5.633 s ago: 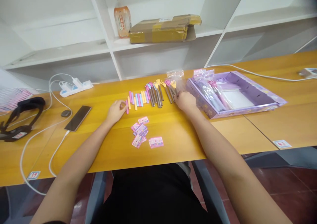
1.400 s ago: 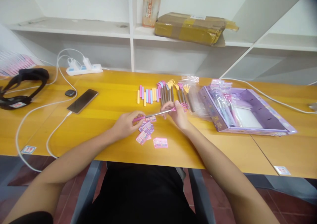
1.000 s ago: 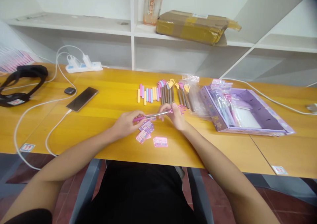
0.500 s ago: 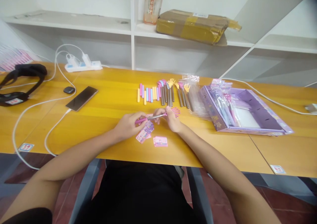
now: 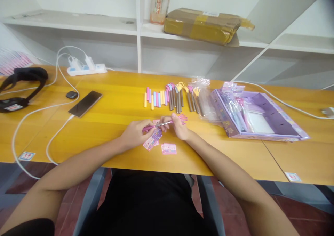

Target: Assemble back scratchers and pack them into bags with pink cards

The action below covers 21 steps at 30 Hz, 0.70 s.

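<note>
Between my hands I hold a small telescopic back scratcher (image 5: 162, 124) with a pink grip, a metal shaft and a pink hand-shaped head. My left hand (image 5: 135, 133) is closed on the pink grip. My right hand (image 5: 176, 126) pinches the shaft just behind the head. Both hover over a few small pink cards (image 5: 153, 140) on the wooden desk (image 5: 109, 138). Behind them lies a row of coloured grips (image 5: 155, 99) and several more metal scratchers (image 5: 183, 97).
A purple tray box (image 5: 281, 124) with plastic bags stands at the right. A phone (image 5: 85, 103), a small black puck (image 5: 71, 95), a power strip (image 5: 86, 68) with white cables and a black headset (image 5: 21, 86) lie at the left. Shelves behind hold a bottle (image 5: 159, 3) and a cardboard parcel (image 5: 206, 24).
Earlier my hands were apart at the rows of grips and scratchers. Since then both hold one scratcher, and over the last second they came closer as its shaft shortened.
</note>
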Tool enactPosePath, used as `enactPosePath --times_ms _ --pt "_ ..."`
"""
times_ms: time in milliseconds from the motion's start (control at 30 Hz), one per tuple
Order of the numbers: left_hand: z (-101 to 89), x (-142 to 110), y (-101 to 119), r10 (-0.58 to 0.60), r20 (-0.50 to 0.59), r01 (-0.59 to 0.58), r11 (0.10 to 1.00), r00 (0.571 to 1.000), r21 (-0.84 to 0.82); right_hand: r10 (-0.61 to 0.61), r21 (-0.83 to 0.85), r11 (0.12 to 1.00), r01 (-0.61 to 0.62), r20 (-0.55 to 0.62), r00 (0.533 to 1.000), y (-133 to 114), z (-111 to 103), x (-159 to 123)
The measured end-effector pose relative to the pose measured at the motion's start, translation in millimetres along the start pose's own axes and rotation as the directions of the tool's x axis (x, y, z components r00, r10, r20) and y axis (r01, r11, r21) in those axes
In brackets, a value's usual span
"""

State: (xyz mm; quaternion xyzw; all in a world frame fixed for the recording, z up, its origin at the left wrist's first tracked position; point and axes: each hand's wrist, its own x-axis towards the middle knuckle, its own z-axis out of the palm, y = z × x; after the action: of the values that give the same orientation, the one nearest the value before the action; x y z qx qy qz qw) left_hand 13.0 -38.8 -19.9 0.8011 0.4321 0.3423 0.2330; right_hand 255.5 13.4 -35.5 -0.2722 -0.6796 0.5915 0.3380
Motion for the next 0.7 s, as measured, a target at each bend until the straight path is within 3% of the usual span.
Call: enactPosePath --times_ms 133,300,467,567,700 --pt "-0.8 0 1 -0.021 0.021 0.021 1.0 1.0 0.008 0.002 -0.009 1.0 -0.002 0.017 1.0 -3 1 2" --pt "-11.5 8 -2 -0.011 0.163 0.001 0.998 0.987 0.059 -0.046 -0.175 0.983 0.053 0.045 0.998 -20 -14 3" --pt "-33.6 18 -4 0.053 0.102 -0.08 0.957 0.993 0.278 -0.139 -0.382 0.919 0.098 -0.08 0.987 -48 -39 -1" --pt "-45.0 19 3 0.095 0.089 -0.123 0.908 0.991 0.4 -0.263 -0.644 0.734 0.215 0.022 0.965 -65 -43 -6" --pt "-48.3 16 18 0.13 0.136 -0.184 0.819 0.982 0.543 -0.327 -0.911 0.32 0.259 0.15 0.933 -76 -28 -18"
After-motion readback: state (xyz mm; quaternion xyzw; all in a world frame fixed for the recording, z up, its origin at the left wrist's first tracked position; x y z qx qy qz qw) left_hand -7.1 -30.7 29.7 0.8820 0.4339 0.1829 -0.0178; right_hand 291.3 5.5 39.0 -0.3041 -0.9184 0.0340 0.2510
